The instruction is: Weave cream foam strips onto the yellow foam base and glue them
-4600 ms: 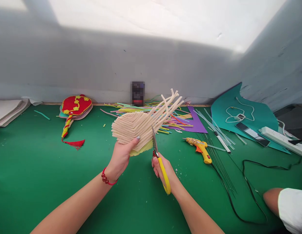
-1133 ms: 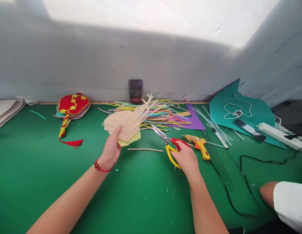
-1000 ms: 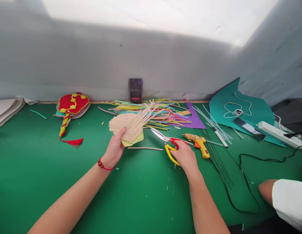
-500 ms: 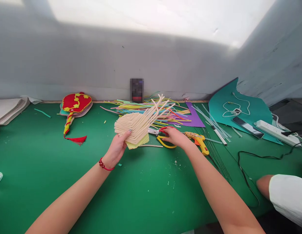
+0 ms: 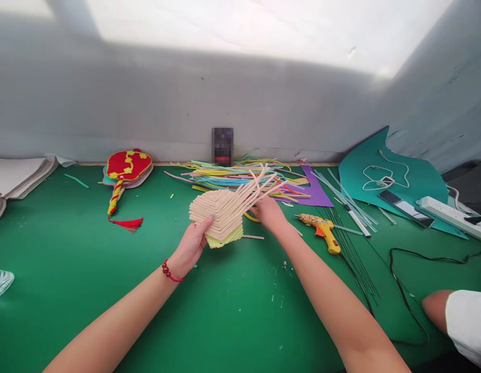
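My left hand (image 5: 194, 243) grips a leaf-shaped piece woven from beige strips (image 5: 219, 212) over a yellow backing. It is held just above the green table (image 5: 69, 259), loose strip ends fanning up to the right. My right hand (image 5: 269, 213) reaches in behind those loose ends, fingers curled and partly hidden. A bit of the yellow scissors handle (image 5: 250, 217) shows beneath it; the blades are hidden behind the woven piece. A cut beige strip (image 5: 253, 237) lies on the table under the hands.
A pile of coloured strips (image 5: 232, 173) and a purple sheet (image 5: 312, 191) lie behind. A yellow glue gun (image 5: 322, 230), thin wires (image 5: 349, 248), black cable (image 5: 404, 290), phone (image 5: 406, 207) and power strip (image 5: 454, 217) sit right. Red fan (image 5: 126, 166) left. Another person's arm (image 5: 458, 321) rests at the lower right.
My right hand moved with the scissors from the table's right side, near the glue gun, leftward to behind the woven piece. My left hand shifted the piece slightly right.
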Tool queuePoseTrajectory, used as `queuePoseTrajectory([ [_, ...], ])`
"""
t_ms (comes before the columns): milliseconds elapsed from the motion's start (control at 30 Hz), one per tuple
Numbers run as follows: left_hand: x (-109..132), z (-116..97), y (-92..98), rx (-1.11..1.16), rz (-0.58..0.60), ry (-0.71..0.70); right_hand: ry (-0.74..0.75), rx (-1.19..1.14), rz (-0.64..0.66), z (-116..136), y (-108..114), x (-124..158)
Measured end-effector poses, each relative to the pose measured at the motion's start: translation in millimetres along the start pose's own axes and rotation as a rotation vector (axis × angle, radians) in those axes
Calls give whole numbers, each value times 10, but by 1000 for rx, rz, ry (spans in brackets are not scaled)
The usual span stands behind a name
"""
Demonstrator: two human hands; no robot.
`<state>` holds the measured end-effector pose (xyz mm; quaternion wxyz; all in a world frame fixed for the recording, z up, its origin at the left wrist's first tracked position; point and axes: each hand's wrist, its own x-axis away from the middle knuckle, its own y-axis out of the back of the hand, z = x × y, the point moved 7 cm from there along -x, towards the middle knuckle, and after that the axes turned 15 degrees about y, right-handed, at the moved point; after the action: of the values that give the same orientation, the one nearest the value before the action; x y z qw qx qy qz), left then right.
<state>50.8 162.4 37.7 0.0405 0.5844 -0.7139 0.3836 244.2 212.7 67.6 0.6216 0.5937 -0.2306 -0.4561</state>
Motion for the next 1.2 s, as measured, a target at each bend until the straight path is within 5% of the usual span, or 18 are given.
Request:
queuePoseTrajectory([
  [200,-9,-19,50,59,-18,34,180,-53,119,630,-86,477],
  [333,-19,46,48,30,20,63,237,-15,223,791,-169,677],
  [733,-58,77,16,-142,31,29,-30,-46,532,685,47,925],
  [900,-125,173,80,-227,32,110,-141,-271,498,478,162,1076],
  [1200,-141,135,62,-313,23,42,-160,-361,360,368,208,1086],
])
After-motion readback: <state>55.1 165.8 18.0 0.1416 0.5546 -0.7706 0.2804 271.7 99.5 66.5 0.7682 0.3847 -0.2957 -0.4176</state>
